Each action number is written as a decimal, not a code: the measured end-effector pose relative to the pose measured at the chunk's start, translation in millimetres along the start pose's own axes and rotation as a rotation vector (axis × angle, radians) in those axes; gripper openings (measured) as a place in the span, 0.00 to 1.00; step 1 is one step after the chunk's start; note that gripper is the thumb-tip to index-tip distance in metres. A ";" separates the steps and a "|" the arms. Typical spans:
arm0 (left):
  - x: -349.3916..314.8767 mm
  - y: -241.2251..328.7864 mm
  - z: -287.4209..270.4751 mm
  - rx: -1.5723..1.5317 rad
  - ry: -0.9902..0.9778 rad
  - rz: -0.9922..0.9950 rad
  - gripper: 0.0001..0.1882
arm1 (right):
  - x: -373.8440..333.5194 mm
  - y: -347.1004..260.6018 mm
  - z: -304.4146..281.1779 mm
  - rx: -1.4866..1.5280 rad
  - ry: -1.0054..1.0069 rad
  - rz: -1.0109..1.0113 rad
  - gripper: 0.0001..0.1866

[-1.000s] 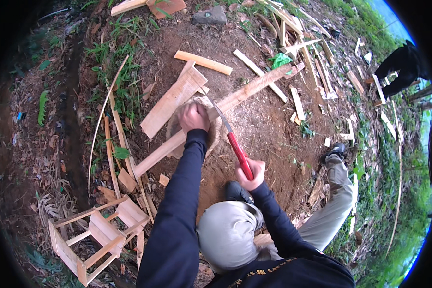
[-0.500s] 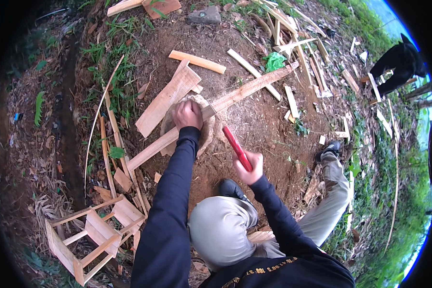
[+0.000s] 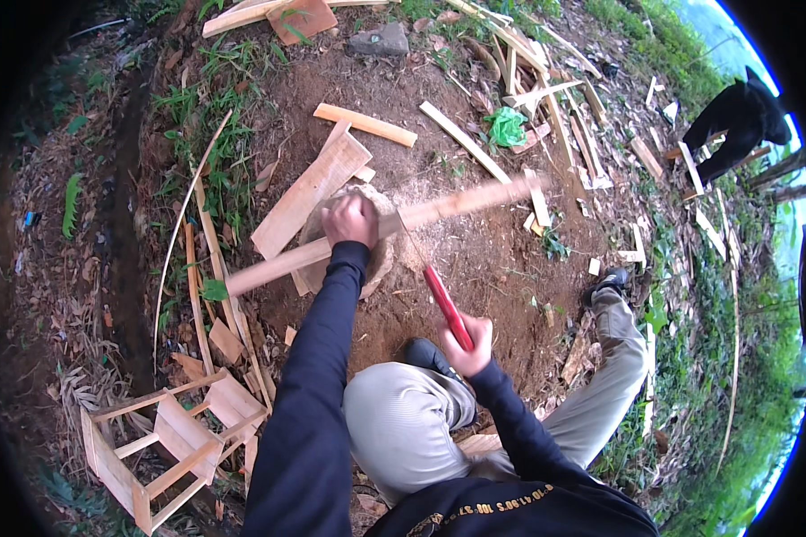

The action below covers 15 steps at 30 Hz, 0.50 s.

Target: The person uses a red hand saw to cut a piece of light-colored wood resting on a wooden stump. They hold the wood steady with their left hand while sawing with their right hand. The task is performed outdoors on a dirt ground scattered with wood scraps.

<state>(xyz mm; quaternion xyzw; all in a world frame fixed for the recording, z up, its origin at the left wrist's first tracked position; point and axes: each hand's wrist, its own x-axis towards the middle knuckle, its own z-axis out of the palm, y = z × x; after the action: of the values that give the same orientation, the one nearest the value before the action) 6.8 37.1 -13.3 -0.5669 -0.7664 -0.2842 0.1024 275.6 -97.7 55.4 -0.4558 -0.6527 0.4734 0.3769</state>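
Mid-frame, the plank (image 3: 470, 199) clasped by the left grip (image 3: 349, 221) has swung clockwise, changing its angle to the saw (image 3: 442, 298) the right grip (image 3: 469, 349) encloses.

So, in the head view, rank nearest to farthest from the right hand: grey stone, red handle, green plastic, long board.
1. Red handle: in the right hand.
2. Long board: ahead, under the left hand.
3. Green plastic: beyond the board.
4. Grey stone: top, slightly left.
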 end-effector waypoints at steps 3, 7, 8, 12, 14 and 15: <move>-2.7 11.3 0.9 0.025 -0.072 0.010 0.13 | -13.9 6.8 12.2 0.015 0.054 0.022 0.03; -3.7 20.4 1.0 0.030 0.022 -0.063 0.13 | 39.4 13.0 34.9 0.080 0.111 0.016 0.04; -4.1 19.6 1.0 0.035 0.021 -0.070 0.13 | 50.9 17.2 37.7 0.026 0.111 -0.044 0.04; -7.6 7.7 -0.4 0.055 -0.003 -0.088 0.12 | -7.3 10.9 18.8 -0.029 0.078 -0.071 0.04; -9.5 6.9 -3.8 0.064 -0.028 -0.086 0.12 | -38.1 20.4 14.3 -0.040 0.072 -0.063 0.03; -9.6 11.9 -3.3 0.028 0.015 -0.065 0.12 | -34.6 27.2 12.8 -0.040 0.060 -0.121 0.03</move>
<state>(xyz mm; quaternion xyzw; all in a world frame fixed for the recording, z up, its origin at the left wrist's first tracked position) 20.6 29.9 -11.4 -0.5382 -0.7875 -0.2808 0.1066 280.7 -130.4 23.7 -0.4370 -0.6766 0.4229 0.4151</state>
